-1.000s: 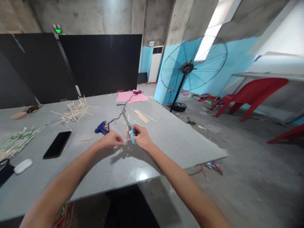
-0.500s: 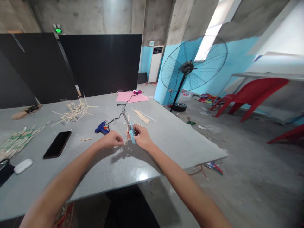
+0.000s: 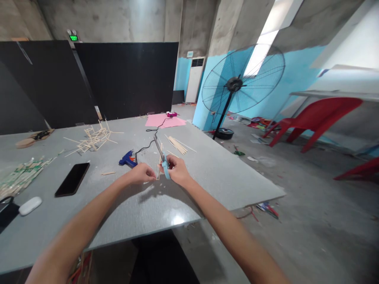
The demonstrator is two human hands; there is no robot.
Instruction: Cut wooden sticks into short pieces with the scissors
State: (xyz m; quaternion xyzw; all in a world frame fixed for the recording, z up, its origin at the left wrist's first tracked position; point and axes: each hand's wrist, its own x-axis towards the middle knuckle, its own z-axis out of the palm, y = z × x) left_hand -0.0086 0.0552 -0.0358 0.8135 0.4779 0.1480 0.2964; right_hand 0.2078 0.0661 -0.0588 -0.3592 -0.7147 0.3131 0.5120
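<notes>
Above the grey table (image 3: 133, 215), my right hand (image 3: 177, 170) is closed around light-blue-handled scissors (image 3: 166, 167), their blades pointing away from me. My left hand (image 3: 141, 173) pinches the end of a thin pale wooden stick (image 3: 158, 177) just left of the scissors. More of the stick rises by my right fingers, where its exact contact is hard to make out. Beyond my left hand lies a blue glue gun (image 3: 128, 159) with a black cord. Several loose wooden sticks (image 3: 177, 144) rest past my right hand.
A tangled stick structure (image 3: 94, 139) stands at the back left. A phone (image 3: 72, 179), a white case (image 3: 30, 206) and a pile of wrapped sticks (image 3: 25, 175) lie left. Pink paper (image 3: 160, 120) is at the far edge. A large fan (image 3: 234, 84) stands beyond the table.
Both hands keep nearly the same place and hold. The view has shifted very slightly; nothing else visibly differs.
</notes>
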